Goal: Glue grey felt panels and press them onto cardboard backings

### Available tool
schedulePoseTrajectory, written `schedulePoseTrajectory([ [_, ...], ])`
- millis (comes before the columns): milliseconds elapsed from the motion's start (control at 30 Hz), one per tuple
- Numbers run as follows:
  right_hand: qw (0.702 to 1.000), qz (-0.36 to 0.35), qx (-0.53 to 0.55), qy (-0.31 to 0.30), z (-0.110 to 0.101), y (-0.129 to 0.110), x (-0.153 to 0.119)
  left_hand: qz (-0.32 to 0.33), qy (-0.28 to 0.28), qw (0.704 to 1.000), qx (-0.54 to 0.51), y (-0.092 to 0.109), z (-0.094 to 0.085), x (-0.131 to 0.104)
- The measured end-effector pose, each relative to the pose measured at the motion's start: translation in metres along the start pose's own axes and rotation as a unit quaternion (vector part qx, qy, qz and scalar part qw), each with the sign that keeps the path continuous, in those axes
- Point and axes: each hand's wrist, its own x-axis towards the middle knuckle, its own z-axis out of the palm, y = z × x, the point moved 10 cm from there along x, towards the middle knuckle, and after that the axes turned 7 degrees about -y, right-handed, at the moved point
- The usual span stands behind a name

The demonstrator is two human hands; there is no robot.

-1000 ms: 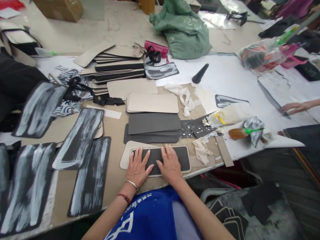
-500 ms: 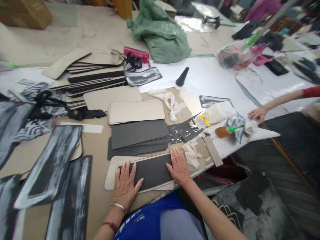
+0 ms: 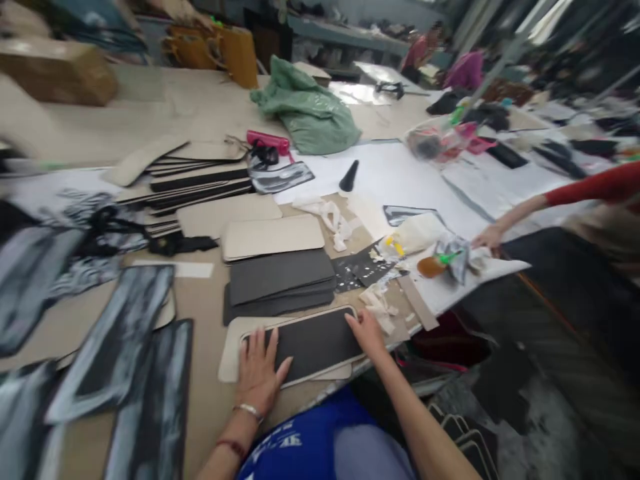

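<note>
So, both hands are flat on the same piece right at the near edge of the counter [image 3: 210, 120]. It's a black panel [image 3: 315, 341] lying on a slightly bigger tan board [image 3: 231, 348], so a tan border shows around it. The left hand [image 3: 259, 372] is spread open, palm down, pressing on the panel's left end, with the fingers fanned out (there's a silver bangle and a red string on that wrist). The right hand [image 3: 367, 332] rests at the panel's right end, fingers loosely extended over the corner, not gripping anything that I can see.

Just behind the panel there's a stack of dark grey sheets [image 3: 280, 277], and behind that a stack of tan boards [image 3: 273, 237]. Farther back left is a messy pile of long tan and black strips [image 3: 193, 177]. Off to the left lie several black pieces brushed with white streaks [image 3: 117, 333], pretty blurry.

To the right of the panel there are crumpled white rags [image 3: 377, 303], a brown bottle with a green tip [image 3: 434, 265] and some crinkled foil. A co-worker's hand [image 3: 487, 237], red sleeve on the arm, touches the white sheet near that bottle. At the back sit a green plastic bag [image 3: 305, 113], a pink case [image 3: 267, 140] and a small black cone [image 3: 349, 177].
</note>
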Motion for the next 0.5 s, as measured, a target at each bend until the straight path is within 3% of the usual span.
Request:
schedulePoseTrajectory([
  [67,0.999,-0.018,0.02,-0.025,0.004,0.0,0.003,-0.002,-0.017,0.998,-0.068,-0.003,-0.003,0.001],
  [133,0.998,-0.034,0.034,-0.037,0.007,-0.001,0.005,-0.03,0.01,0.985,-0.171,-0.015,-0.016,0.002],
  [233,0.996,-0.075,0.043,-0.019,0.0,-0.01,0.0,-0.104,0.069,0.933,-0.336,-0.041,-0.032,-0.003],
  [367,0.991,-0.127,0.04,0.013,-0.023,-0.033,-0.02,-0.156,0.1,0.862,-0.473,-0.063,-0.036,-0.013],
  [500,0.981,-0.191,0.031,0.022,-0.057,-0.074,-0.038,-0.191,0.095,0.835,-0.506,-0.082,-0.031,-0.012],
])
